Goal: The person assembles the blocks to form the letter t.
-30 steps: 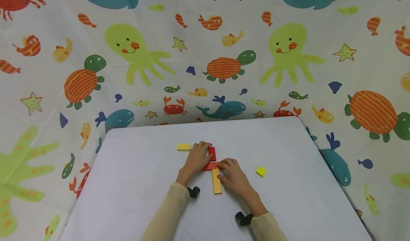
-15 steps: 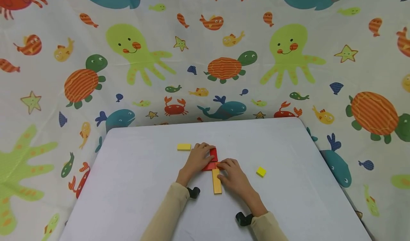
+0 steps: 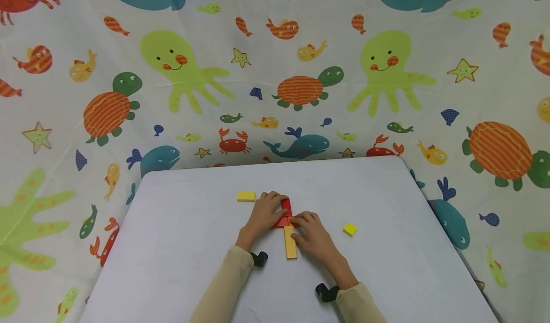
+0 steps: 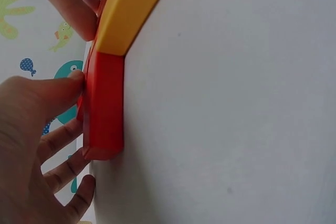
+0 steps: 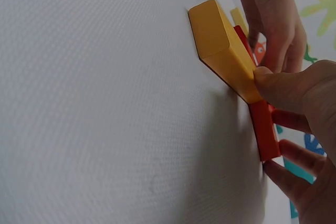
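Observation:
Several flat toy blocks lie together at the table's middle. A red block (image 3: 287, 207) points away at the far side, its near end against a row of another red block (image 3: 280, 223) and an orange-red block (image 3: 292, 220). From this row a long yellow-orange block (image 3: 290, 243) runs toward me. My left hand (image 3: 263, 218) pinches the far red block between thumb and forefinger; the thumb also lies by the row's red block (image 4: 107, 103). My right hand (image 3: 315, 237) has bent fingers at the orange-red block (image 5: 265, 129), and its thumb touches the long block (image 5: 231, 61).
A yellow block (image 3: 246, 197) lies left of my left hand. Off to the right sits a small yellow square block (image 3: 350, 229). The white table (image 3: 180, 246) ends at a cloth (image 3: 258, 137) printed with sea animals. Dark wrist cameras (image 3: 327, 293) hang from both wrists.
The far red block has slid slightly right and toward me, closing the gap to the row. My left fingertips moved with it. The right hand has stayed in place.

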### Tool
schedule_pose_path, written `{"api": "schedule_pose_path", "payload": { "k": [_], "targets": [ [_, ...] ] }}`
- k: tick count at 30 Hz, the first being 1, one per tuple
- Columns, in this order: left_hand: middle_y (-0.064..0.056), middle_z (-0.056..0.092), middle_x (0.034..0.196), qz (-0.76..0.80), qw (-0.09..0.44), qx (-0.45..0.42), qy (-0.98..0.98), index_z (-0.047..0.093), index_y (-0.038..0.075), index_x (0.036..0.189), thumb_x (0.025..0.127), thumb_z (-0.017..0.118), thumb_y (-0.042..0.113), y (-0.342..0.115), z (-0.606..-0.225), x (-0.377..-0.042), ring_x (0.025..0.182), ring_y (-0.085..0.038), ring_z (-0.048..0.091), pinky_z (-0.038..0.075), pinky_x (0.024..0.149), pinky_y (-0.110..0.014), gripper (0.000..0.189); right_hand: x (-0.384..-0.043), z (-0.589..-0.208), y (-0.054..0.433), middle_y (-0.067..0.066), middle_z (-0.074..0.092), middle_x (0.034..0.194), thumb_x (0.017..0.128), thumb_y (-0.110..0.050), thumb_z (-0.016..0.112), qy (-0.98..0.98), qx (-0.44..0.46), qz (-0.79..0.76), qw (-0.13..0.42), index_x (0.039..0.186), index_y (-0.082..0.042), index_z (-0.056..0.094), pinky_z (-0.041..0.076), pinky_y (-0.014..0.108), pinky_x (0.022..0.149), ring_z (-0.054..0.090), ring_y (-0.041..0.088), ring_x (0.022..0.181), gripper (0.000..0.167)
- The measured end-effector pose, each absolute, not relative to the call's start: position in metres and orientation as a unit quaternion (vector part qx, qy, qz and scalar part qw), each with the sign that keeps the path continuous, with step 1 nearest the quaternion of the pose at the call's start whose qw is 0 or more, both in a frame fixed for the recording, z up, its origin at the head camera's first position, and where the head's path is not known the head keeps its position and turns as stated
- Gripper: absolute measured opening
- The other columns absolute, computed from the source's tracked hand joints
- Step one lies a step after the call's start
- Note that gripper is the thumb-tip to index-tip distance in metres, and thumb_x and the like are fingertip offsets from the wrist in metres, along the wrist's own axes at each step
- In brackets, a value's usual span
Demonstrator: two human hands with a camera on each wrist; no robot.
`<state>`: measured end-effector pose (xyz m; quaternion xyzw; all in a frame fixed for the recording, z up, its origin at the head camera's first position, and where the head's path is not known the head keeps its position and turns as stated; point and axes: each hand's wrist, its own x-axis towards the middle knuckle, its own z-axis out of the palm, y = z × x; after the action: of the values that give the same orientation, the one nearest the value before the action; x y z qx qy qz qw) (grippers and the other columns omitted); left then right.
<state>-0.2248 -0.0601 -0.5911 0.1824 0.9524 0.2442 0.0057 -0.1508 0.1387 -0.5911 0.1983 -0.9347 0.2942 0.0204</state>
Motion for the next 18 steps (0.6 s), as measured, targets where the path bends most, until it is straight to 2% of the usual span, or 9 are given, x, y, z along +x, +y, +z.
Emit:
{"api": "schedule_pose_path", "payload": {
  "k": [6, 18],
  "targets": [
    [-0.004, 0.064, 0.135, 0.245, 0.006, 0.187, 0.951, 0.064, 0.023, 0.140, 0.099, 0.071, 0.036, -0.0621, -0.5916, -0.2246, 0.124, -0.027, 0.053, 0.050, 0.103, -0.050, 0.044, -0.1513, -0.5935, 0.1386, 0.000, 0.063, 0.131, 0.093, -0.025, 0.080, -0.935, 0.191, 0.298, 0.006, 0.132, -0.015, 0.070, 0.051, 0.045, 0.112, 0.050, 0.026, 0.135, 0.041],
    [-0.002, 0.065, 0.139, 0.240, -0.001, 0.199, 0.950, 0.063, 0.024, 0.142, 0.100, 0.069, 0.034, -0.0627, -0.5930, -0.2245, 0.126, -0.027, 0.054, 0.051, 0.103, -0.054, 0.043, -0.1503, -0.5930, 0.1396, 0.001, 0.063, 0.130, 0.092, -0.022, 0.081, -0.932, 0.201, 0.302, 0.025, 0.130, -0.013, 0.071, 0.052, 0.046, 0.110, 0.051, 0.028, 0.132, 0.040]
  ]
}}
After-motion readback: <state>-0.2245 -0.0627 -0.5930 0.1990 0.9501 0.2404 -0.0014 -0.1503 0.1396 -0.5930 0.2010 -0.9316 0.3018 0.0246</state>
